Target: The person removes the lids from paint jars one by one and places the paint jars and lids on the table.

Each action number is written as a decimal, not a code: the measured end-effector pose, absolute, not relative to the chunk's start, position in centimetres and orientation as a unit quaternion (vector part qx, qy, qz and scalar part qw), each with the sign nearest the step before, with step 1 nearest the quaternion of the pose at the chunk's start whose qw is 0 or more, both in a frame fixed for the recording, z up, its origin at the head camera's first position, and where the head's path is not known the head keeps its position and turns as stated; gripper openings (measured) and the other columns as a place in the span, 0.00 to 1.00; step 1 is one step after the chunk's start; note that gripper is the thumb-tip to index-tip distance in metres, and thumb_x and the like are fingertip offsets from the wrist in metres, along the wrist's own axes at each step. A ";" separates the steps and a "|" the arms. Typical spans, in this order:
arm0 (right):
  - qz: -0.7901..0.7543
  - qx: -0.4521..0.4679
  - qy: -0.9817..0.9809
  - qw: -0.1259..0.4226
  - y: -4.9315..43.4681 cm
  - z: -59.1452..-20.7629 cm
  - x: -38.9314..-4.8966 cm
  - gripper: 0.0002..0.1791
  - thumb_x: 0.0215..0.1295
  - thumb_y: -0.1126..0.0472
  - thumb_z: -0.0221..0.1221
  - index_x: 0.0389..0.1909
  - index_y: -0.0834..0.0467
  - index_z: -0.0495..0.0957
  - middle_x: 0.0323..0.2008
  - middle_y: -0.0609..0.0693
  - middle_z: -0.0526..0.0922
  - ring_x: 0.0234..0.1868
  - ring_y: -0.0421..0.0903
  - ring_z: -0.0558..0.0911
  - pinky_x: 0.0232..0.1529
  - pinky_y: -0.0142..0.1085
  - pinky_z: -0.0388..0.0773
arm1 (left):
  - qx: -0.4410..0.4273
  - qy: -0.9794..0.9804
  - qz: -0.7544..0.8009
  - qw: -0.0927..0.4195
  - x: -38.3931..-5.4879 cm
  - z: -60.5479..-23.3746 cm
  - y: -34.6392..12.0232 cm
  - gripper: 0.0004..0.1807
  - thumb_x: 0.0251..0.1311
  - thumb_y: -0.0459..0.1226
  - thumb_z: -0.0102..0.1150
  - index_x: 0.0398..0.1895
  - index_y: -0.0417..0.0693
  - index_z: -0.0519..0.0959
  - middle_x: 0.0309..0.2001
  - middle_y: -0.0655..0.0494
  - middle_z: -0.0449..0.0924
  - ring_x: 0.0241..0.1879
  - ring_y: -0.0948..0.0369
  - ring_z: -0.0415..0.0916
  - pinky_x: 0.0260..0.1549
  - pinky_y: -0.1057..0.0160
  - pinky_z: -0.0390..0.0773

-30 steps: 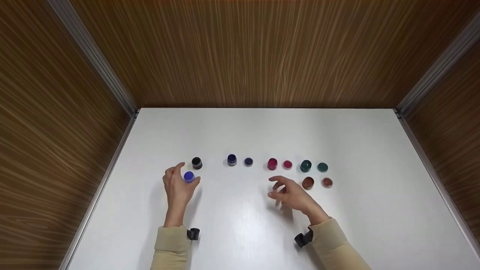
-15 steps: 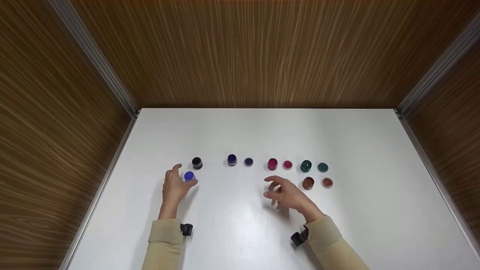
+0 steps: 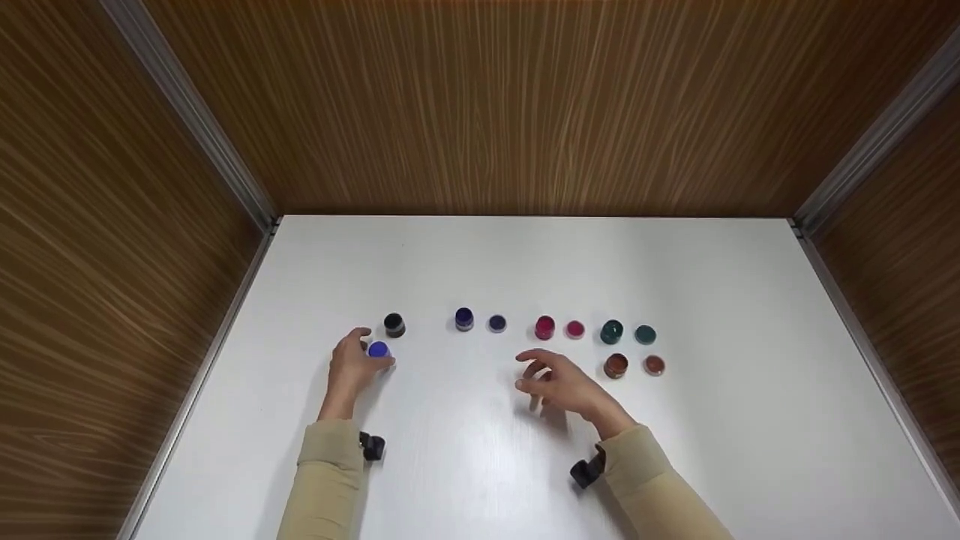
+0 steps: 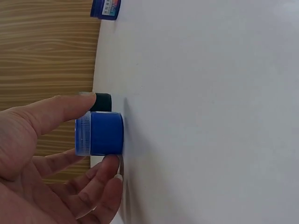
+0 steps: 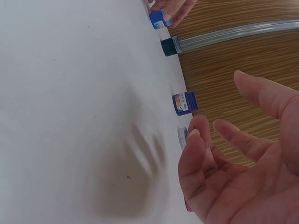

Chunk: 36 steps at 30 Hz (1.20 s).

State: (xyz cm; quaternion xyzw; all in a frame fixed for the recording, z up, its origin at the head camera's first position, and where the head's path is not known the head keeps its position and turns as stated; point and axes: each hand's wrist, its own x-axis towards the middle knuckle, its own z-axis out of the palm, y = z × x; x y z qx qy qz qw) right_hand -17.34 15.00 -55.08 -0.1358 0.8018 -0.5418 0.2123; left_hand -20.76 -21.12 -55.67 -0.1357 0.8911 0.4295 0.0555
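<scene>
My left hand [image 3: 347,373] holds a small blue paint jar [image 4: 107,134] at the left of the table, thumb on one side and fingertips on the other. The jar stands upright with its ridged lid on. Just behind it is a black paint jar [image 3: 394,325], partly covered by the thumb in the left wrist view. My right hand [image 3: 564,388] hovers over the middle of the table, fingers loosely bent and holding nothing. Its shadow falls on the white surface. Nearest to it are a red paint jar [image 3: 545,328] and a brown paint jar [image 3: 616,365].
A dark blue jar [image 3: 464,319] has its lid [image 3: 497,323] to its right. The red lid [image 3: 574,330], a green jar [image 3: 611,331], the green lid [image 3: 645,334] and the brown lid [image 3: 655,365] lie farther right. Wood-grain panels [image 3: 480,112] wall the white table [image 3: 480,255].
My left thumb and fingers have closed in on the blue jar, and that forearm has shifted slightly left and forward. The right hand has drifted left. The jars and lids stay put.
</scene>
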 end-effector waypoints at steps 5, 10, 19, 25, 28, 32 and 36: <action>-0.554 -0.133 0.793 0.216 14.5 -55.2 -17.5 0.26 0.67 0.60 0.62 0.63 0.65 0.70 0.43 0.56 0.78 0.36 0.60 0.79 0.37 0.50 0.79 | -0.122 0.900 0.417 0.038 -20.9 -56.4 -21.4 0.33 0.45 0.27 0.70 0.59 0.34 0.73 0.50 0.34 0.76 0.53 0.41 0.74 0.53 0.47 0.73; -0.566 -0.124 0.781 0.232 14.4 -55.5 -17.7 0.25 0.68 0.63 0.60 0.63 0.67 0.68 0.43 0.58 0.78 0.39 0.69 0.78 0.39 0.57 0.78 | -0.106 0.902 0.418 0.023 -21.1 -56.9 -21.5 0.28 0.43 0.24 0.69 0.53 0.33 0.76 0.46 0.35 0.78 0.52 0.42 0.76 0.53 0.47 0.74; -0.573 -0.112 0.778 0.234 14.7 -55.8 -17.9 0.28 0.67 0.57 0.63 0.63 0.63 0.69 0.43 0.55 0.78 0.36 0.55 0.81 0.35 0.44 0.79 | -0.098 0.899 0.427 0.008 -20.8 -57.1 -21.3 0.23 0.45 0.25 0.69 0.49 0.32 0.78 0.48 0.35 0.79 0.54 0.41 0.75 0.55 0.46 0.72; -0.572 -0.110 0.778 0.234 15.0 -55.8 -17.8 0.28 0.66 0.55 0.63 0.63 0.63 0.69 0.43 0.54 0.78 0.35 0.54 0.80 0.35 0.45 0.79 | -0.082 0.884 0.460 -0.017 -20.4 -56.8 -20.7 0.22 0.46 0.26 0.70 0.48 0.32 0.78 0.44 0.38 0.80 0.45 0.47 0.79 0.45 0.52 0.78; -0.573 -0.106 0.778 0.234 15.1 -55.8 -17.7 0.28 0.66 0.56 0.63 0.63 0.62 0.69 0.42 0.54 0.78 0.35 0.54 0.80 0.35 0.45 0.79 | -0.067 0.873 0.481 -0.038 -20.3 -56.4 -20.2 0.22 0.46 0.26 0.70 0.48 0.33 0.79 0.42 0.41 0.80 0.40 0.50 0.79 0.39 0.56 0.79; -0.578 -0.107 0.775 0.233 15.2 -55.8 -17.6 0.28 0.66 0.57 0.63 0.63 0.63 0.69 0.42 0.55 0.78 0.35 0.56 0.80 0.35 0.45 0.79 | -0.048 0.859 0.507 -0.056 -20.0 -55.8 -19.5 0.22 0.46 0.26 0.71 0.49 0.34 0.79 0.44 0.42 0.79 0.39 0.51 0.80 0.38 0.59 0.80; -0.578 -0.108 0.775 0.232 15.2 -55.8 -17.6 0.28 0.66 0.57 0.64 0.63 0.63 0.70 0.42 0.55 0.78 0.35 0.57 0.80 0.36 0.45 0.79 | -0.021 0.851 0.520 -0.070 -19.6 -55.0 -18.7 0.24 0.47 0.26 0.71 0.50 0.34 0.78 0.46 0.42 0.78 0.41 0.51 0.80 0.37 0.61 0.80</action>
